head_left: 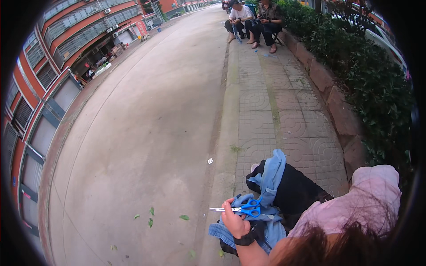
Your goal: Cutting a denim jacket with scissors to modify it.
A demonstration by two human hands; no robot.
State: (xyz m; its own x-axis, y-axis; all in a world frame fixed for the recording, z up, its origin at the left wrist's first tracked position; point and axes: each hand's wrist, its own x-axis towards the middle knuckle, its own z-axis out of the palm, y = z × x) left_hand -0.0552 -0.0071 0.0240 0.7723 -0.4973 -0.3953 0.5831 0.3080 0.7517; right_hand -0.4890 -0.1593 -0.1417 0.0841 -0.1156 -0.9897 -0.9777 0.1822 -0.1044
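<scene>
Blue-handled scissors (pixel 252 208) lie across the fingers of my left hand (pixel 235 224), which is closed around them near the pivot. Their metal blades point left, and the handle loops stick out to the right. A black band (pixel 244 240) circles that wrist. Under and beside the hand, a light blue denim garment (pixel 273 173) is bunched over black-trousered legs (pixel 299 188). One strip of it drapes up over the knee. My right hand does not show; pink cloth (pixel 368 195) and dark hair fill the lower right.
Patterned paving (pixel 284 119) runs ahead, with a curb (pixel 228 119) and concrete road (pixel 146 124) to the left. Stone blocks (pixel 341 111) and a hedge (pixel 377 88) border the right. Two people (pixel 266 22) sit far ahead. Leaves (pixel 151 221) lie on the road.
</scene>
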